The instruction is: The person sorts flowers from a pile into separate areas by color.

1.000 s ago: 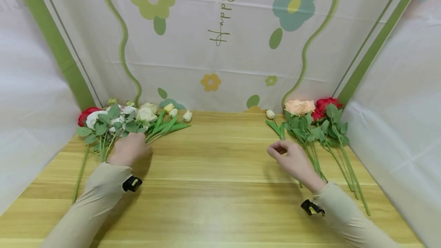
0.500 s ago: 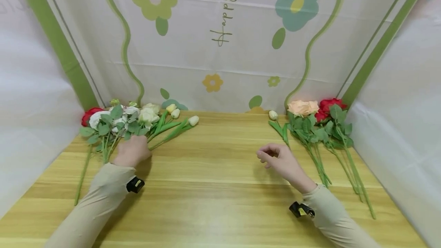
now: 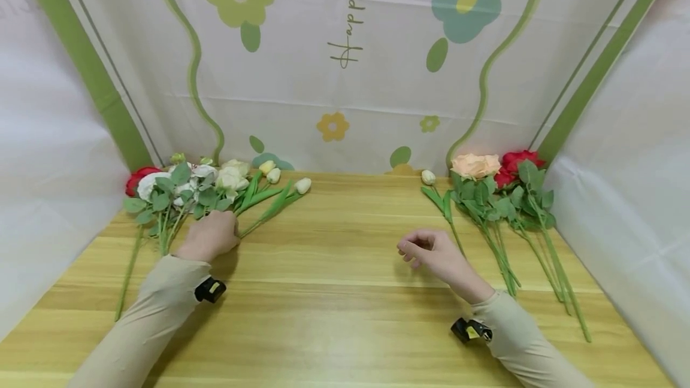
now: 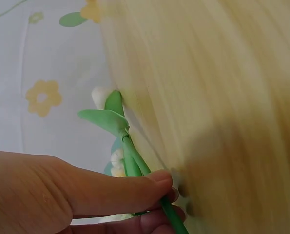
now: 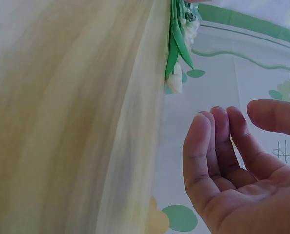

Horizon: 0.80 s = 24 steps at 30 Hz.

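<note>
Clock positions are read on the desk point(image 3: 334, 322), twelve o'clock lying at the printed cloth point(image 3: 293, 76). The left hand point(image 3: 212, 236), between nine and ten o'clock, pinches the green stem of a white tulip point(image 3: 303, 185); the left wrist view shows the thumb lying across the stem, the grip closed down on it. The bloom points toward two o'clock from this hand. The tulip lies just beside two pale tulips point(image 3: 273, 176), at the edge of a mixed group at ten o'clock that includes a cream bloom point(image 3: 233, 175) and a red bloom point(image 3: 140, 181). The right hand point(image 3: 433, 254), at about three o'clock, holds nothing: its fingers curve loosely, a gap separating thumb and fingertips. Near two o'clock lie a lone tulip point(image 3: 428, 177), a peach bloom point(image 3: 475, 165) and red blooms point(image 3: 516, 167), all apart from the right hand.

The step in hand appears to be separating one tulip from its neighbours. The next move, in all likelihood, calls for a steady pinch and a draw toward three o'clock, the leaves kept from dragging the adjoining stems; the right hand seems placed to receive or assist.
</note>
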Tool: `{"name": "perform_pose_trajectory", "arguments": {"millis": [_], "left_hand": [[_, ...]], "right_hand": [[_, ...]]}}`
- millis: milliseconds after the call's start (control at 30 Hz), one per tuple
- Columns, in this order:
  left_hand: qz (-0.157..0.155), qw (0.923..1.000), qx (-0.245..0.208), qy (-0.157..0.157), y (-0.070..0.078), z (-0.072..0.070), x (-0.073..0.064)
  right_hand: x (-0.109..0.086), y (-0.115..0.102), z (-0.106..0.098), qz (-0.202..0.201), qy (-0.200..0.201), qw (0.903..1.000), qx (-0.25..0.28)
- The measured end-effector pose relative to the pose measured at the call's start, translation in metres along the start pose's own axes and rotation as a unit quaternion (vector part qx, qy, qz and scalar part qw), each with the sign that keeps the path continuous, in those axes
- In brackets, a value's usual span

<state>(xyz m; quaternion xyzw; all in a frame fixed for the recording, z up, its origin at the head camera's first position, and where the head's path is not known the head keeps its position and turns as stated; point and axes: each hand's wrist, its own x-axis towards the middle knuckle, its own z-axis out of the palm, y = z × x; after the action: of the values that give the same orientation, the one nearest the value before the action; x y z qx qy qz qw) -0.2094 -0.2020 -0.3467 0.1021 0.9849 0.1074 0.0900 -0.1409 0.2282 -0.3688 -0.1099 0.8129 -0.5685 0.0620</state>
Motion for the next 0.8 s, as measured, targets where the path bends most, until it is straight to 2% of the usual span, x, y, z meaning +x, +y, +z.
{"name": "perform_pose_trajectory", "arguments": {"millis": [300,500,667,800], "left_hand": [[0.01,0.9999,0.001,0.003,0.0051,-0.0016,-0.0006],[0.023,0.9992,-0.006,0.033,0.0059,-0.0001,-0.0007],[0.021,0.9987,-0.01,0.045,0.0071,-0.0008,-0.0017],[0.035,0.9962,-0.023,0.076,0.0091,-0.0003,-0.0024]], "right_hand": [[0.0019,0.0053,-0.0012,0.021,-0.008,0.9997,0.01],[0.0028,0.0046,-0.0016,0.03,-0.001,0.9993,0.02],[0.0023,0.0038,-0.0002,0.031,-0.005,0.9991,0.028],[0.0028,0.0042,0.0009,0.032,-0.004,0.9991,0.029]]}}
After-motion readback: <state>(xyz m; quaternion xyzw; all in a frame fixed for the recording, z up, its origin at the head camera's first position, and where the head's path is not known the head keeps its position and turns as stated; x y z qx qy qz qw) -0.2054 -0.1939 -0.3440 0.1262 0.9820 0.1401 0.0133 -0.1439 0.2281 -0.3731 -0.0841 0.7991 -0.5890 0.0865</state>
